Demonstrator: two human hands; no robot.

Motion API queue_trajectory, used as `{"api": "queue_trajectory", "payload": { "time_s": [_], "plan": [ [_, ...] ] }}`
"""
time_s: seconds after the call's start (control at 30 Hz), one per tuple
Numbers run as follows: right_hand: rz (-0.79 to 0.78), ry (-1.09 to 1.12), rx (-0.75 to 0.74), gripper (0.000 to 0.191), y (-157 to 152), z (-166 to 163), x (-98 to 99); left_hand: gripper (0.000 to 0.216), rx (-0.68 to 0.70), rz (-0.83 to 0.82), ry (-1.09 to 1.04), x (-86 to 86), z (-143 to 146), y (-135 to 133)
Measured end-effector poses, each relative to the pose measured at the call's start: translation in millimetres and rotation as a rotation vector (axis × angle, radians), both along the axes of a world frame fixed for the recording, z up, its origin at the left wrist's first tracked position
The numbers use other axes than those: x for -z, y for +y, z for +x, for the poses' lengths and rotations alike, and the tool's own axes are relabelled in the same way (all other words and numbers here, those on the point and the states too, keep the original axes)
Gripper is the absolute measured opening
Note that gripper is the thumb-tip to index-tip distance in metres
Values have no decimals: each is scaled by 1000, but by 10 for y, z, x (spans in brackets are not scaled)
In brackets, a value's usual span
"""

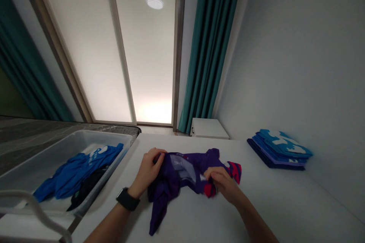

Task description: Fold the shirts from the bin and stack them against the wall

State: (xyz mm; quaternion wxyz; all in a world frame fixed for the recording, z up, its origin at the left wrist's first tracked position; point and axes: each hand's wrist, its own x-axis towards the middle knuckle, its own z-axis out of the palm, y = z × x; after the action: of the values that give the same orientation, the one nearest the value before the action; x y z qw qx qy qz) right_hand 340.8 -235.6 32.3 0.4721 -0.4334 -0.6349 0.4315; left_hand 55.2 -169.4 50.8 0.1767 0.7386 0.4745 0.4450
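Note:
A rumpled purple shirt (196, 162) with red-striped parts and a pale patch near its collar lies on the white table (182, 220). My left hand (150, 167), with a dark watch on the wrist, pinches the shirt at its upper left edge. One purple sleeve hangs loosely below that hand towards the front. My right hand (224, 184) grips the fabric at the lower right, beside a red-striped section. Its fingertips are curled over the cloth and partly hidden. Another red-striped end sticks out beyond the right hand.
On the left stands a translucent plastic bin (125, 145) holding a blue shirt (76, 172) and a dark garment (89, 188). A stack of folded shirts (281, 150) sits at the right near the wall. Behind the table is a white cabinet (209, 128). A pale curved bar (37, 209) crosses the lower left.

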Motion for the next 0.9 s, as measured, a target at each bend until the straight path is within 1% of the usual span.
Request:
{"api": "queue_trajectory", "payload": {
  "time_s": [0.03, 0.07, 0.1, 0.13, 0.2, 0.23, 0.27, 0.37, 0.47, 0.53, 0.6, 0.7, 0.8, 0.9],
  "plan": [
    [-67, -8, -168, 44, -36, -71, -29, 26, 6, -23, -20, 7, -3, 2],
    [-124, -12, -261, 44, -57, -147, -56, 26, 25, -50, -52, 14, -5, 3],
    [-142, -25, -272, 41, -63, -223, -79, 26, 54, -78, -92, 21, -3, 3],
    [-120, -62, -229, 37, -53, -293, -99, 26, 86, -106, -133, 25, 1, 1],
    [29, -190, -83, 27, 3, -406, -140, 26, 154, -161, -211, 20, 17, -11],
    [133, -274, -32, 24, 43, -448, -168, 26, 182, -188, -248, 10, 28, -21],
    [239, -355, -13, 24, 87, -482, -206, 25, 205, -214, -284, -5, 40, -34],
    [497, -568, -68, 31, 218, -575, -381, 24, 263, -285, -387, -58, 72, -78],
    [602, -784, -149, 38, 324, -702, -598, 22, 315, -363, -507, -81, 92, -114],
    [614, -876, -215, 42, 377, -798, -718, 22, 343, -420, -594, -66, 99, -123],
    [612, -910, -269, 41, 417, -877, -787, 23, 374, -474, -664, -37, 103, -123],
    [610, -922, -285, 26, 465, -928, -791, 24, 428, -549, -754, 2, 116, -117],
    [571, -918, -250, 13, 518, -890, -719, 22, 437, -561, -839, 14, 137, -113],
    [481, -860, -126, 7, 591, -792, -643, 20, 358, -463, -812, 15, 149, -104]
  ]
}}
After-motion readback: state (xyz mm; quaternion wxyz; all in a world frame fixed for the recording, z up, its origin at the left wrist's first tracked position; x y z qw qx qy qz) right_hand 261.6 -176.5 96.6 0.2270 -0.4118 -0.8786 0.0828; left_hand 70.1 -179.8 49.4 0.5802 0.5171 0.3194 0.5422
